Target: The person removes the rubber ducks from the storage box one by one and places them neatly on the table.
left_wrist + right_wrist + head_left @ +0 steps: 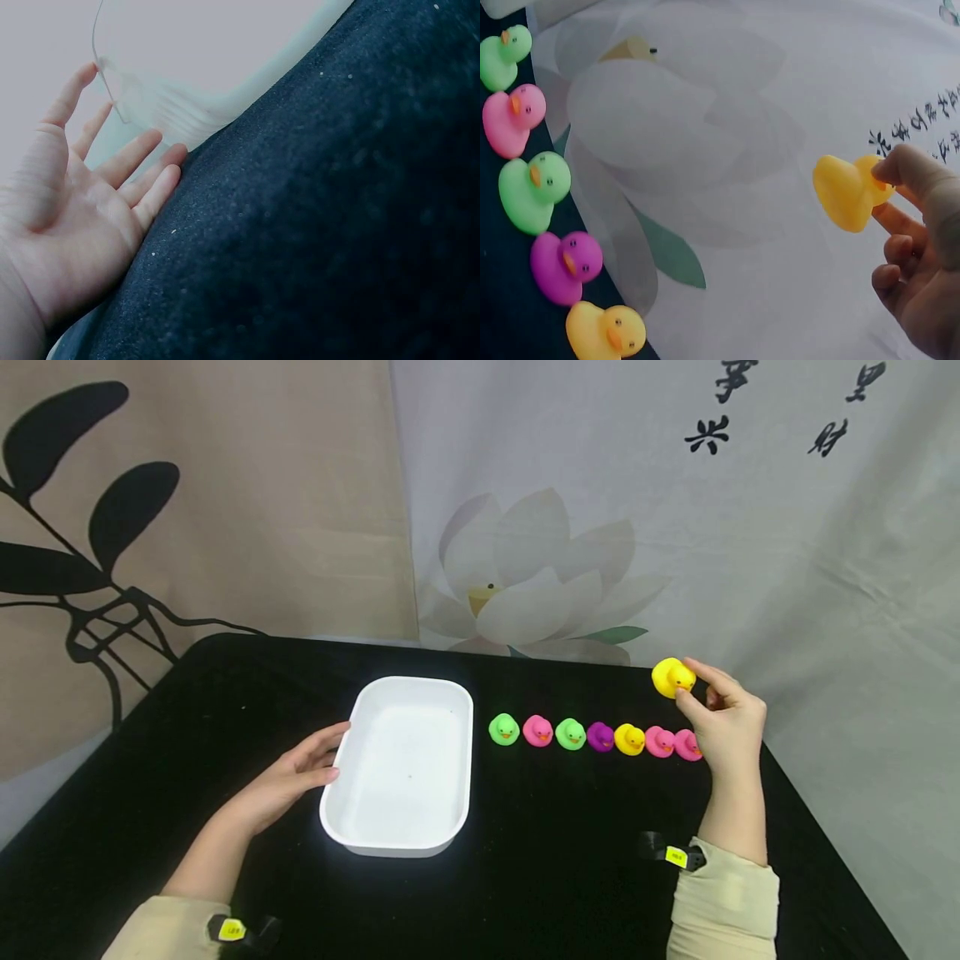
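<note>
My right hand [726, 714] pinches a yellow rubber duck [670, 677] between thumb and fingers, lifted above the right end of a row of ducks. In the right wrist view the same yellow duck [847, 191] is gripped by its head. With fingers spread and fairly straight, my left hand [288, 781] touches the left side of a white plastic tub [408, 760]. The left wrist view has the fingertips of that hand [82, 202] against the tub's outer wall [199, 120]. Nothing shows inside the tub.
Right of the tub runs a row of rubber ducks: green [504, 729], pink [537, 731], green [571, 734], purple [600, 737], yellow [629, 739], then two pink [660, 742]. They stand on a black cloth-covered table [540, 877]. A printed curtain [300, 510] hangs behind.
</note>
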Available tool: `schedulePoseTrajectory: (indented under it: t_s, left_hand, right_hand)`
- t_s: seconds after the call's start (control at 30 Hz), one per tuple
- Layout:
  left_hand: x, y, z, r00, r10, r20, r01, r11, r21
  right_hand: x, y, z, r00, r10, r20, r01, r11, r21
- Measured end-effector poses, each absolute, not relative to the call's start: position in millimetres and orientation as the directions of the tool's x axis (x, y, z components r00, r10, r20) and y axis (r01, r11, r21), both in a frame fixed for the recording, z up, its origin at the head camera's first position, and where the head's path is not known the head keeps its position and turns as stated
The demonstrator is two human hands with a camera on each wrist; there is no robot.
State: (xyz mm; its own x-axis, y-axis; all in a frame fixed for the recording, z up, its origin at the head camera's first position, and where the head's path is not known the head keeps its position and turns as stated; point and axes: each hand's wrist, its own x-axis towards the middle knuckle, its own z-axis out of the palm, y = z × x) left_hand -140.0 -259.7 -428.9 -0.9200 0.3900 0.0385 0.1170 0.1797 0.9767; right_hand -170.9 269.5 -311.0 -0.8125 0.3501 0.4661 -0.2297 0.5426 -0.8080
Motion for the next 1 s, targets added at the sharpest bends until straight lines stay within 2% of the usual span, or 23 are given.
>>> schedulePoseTrajectory:
  t_s: [0.6,1.0]
  left_hand:
    - [-139.7,-259.7,-428.8,-0.921,0.388,0.047,0.127,0.183,0.975]
    - [-140.3,-259.9,-429.9,-0.921,0.388,0.044,0.124,0.182,0.975]
  right_hand:
    - [-175.5,306.1,-333.3,-0.754,0.472,0.456,-0.162,0.540,-0.826]
    - [-175.4,333.8,-351.9,-0.734,0.578,0.358,-0.035,0.494,-0.869]
